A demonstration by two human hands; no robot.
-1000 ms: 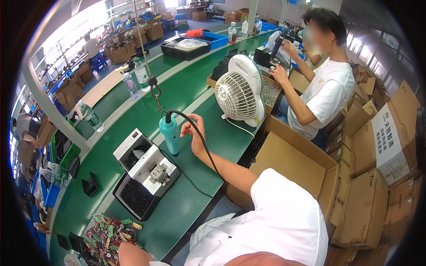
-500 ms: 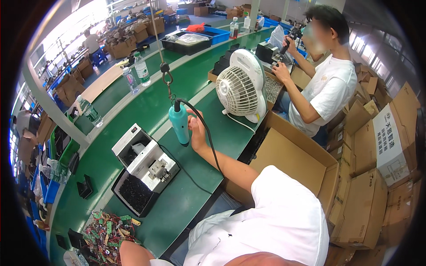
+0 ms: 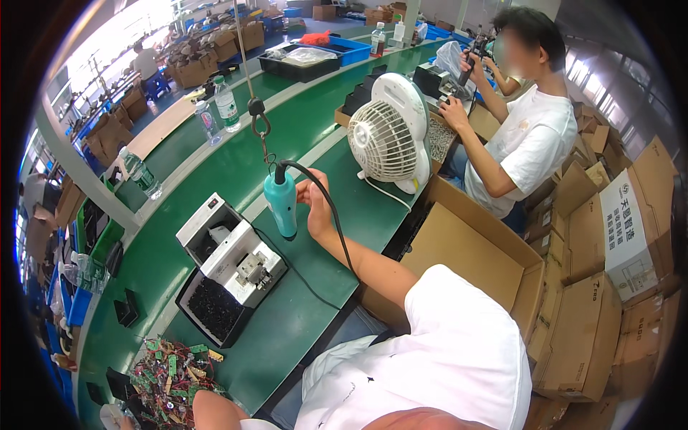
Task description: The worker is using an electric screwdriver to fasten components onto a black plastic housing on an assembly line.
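A teal electric screwdriver [image 3: 280, 206] with a black cable hangs upright from a hook and cord over the green bench. Just right of it is my right hand [image 3: 316, 206], fingers loosely bent and apart, open and holding nothing. Whether a fingertip still brushes the tool I cannot tell. Left of the screwdriver stands a white-and-grey metal fixture [image 3: 240, 261] with a small clamp on its front. A black bin of small black parts [image 3: 215, 309] adjoins it. Only part of my left arm [image 3: 213, 410] shows at the lower edge, beside a heap of wired circuit boards [image 3: 172, 373]; its hand is out of view.
A white fan [image 3: 390, 136] stands on the bench beyond my right hand. An open cardboard box [image 3: 466, 251] is at my right, near stacked cartons [image 3: 573, 344]. A co-worker [image 3: 519, 122] works farther along. Plastic bottles [image 3: 226, 106] stand across the green surface [image 3: 287, 122].
The screwdriver has swung slightly left, and the gap between it and my right hand has widened. My view has shifted a little. The fixture and bin stay in place.
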